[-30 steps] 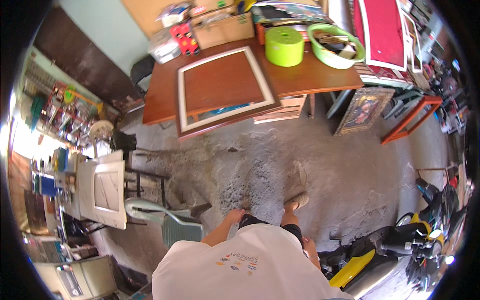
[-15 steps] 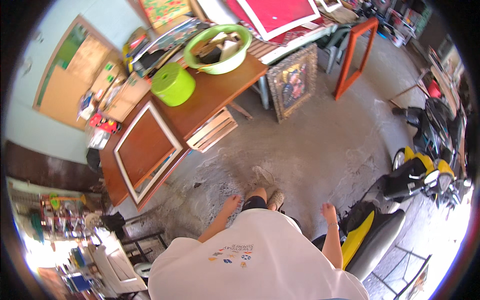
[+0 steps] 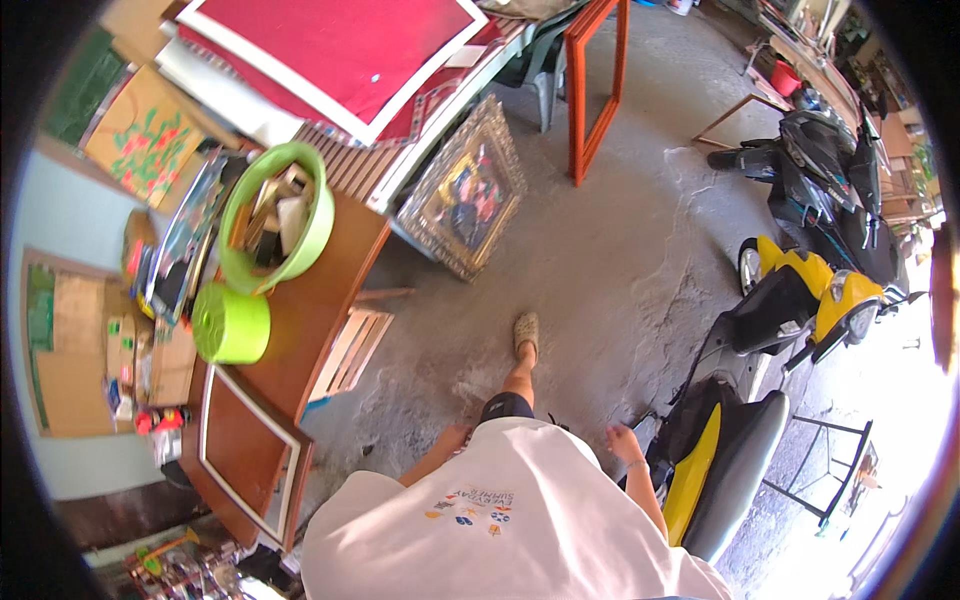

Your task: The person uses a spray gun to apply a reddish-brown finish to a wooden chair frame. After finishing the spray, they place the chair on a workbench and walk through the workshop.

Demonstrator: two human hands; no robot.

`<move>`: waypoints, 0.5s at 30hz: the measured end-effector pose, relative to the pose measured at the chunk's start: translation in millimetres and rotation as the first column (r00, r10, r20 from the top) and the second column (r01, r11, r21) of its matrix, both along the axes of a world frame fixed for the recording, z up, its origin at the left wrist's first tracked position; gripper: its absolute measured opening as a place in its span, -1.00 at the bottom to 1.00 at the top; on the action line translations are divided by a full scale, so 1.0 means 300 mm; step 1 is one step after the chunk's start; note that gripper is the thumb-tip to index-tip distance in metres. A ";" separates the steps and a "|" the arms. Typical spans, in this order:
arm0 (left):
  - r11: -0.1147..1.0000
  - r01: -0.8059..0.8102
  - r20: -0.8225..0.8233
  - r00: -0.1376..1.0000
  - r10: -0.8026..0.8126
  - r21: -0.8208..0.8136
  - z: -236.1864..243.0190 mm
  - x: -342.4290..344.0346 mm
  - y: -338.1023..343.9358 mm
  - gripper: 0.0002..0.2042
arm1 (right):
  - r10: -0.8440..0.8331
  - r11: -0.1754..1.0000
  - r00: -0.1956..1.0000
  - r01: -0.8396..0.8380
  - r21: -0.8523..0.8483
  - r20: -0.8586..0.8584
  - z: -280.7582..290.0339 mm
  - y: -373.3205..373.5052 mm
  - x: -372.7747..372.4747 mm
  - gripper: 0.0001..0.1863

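Observation:
My left hand (image 3: pixel 452 437) hangs beside the dark shorts at the hem of my white T-shirt, partly hidden, its fingers unclear. My right hand (image 3: pixel 623 443) hangs loose and empty at my right, near a black and yellow scooter (image 3: pixel 705 470). One sandalled foot (image 3: pixel 525 340) shows on the grey floor ahead. To the left stands a wooden table (image 3: pixel 345 230) bearing a green tub of wood pieces (image 3: pixel 230 225), a lime-green round container (image 3: pixel 228 335) and a white-bordered frame (image 3: pixel 285 450). An ornate framed picture (image 3: pixel 465 190) leans ahead, near an orange wooden frame (image 3: pixel 595 100).
A red panel (image 3: pixel 330 50) with white border lies on a slatted bench. More scooters (image 3: pixel 830 190) line the right, with a black metal stand (image 3: pixel 835 460) beside the bright opening. A red bucket (image 3: pixel 785 78) stands far back. A slatted crate (image 3: pixel 350 355) sits under the table.
My view has swung rightward and forward along the table, bringing the ornate picture and scooters closer to centre. My feet have stepped; both hands still hang at my sides.

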State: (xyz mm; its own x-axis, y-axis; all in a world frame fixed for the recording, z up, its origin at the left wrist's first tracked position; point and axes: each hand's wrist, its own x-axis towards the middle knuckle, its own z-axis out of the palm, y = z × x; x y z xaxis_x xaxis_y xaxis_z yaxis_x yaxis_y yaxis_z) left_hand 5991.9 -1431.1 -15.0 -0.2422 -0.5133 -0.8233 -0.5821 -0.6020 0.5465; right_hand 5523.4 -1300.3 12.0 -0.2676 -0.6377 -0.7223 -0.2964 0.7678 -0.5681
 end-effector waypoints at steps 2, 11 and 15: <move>0.987 -0.030 -0.024 0.999 0.034 0.156 0.013 -0.044 -0.164 -0.60 | -0.234 0.961 0.965 0.211 0.180 0.119 0.033 -0.048 -0.041 -0.67; 0.976 -0.194 0.021 0.980 0.197 -0.095 0.231 -0.520 -1.186 -0.64 | -0.538 0.843 0.822 0.524 0.120 0.187 0.114 -0.499 -0.273 -0.70; 0.996 -0.070 0.105 0.992 0.076 -0.063 0.250 -0.735 -1.494 -0.64 | -0.513 0.850 0.844 0.525 -0.045 0.159 0.104 -0.706 -0.377 -0.68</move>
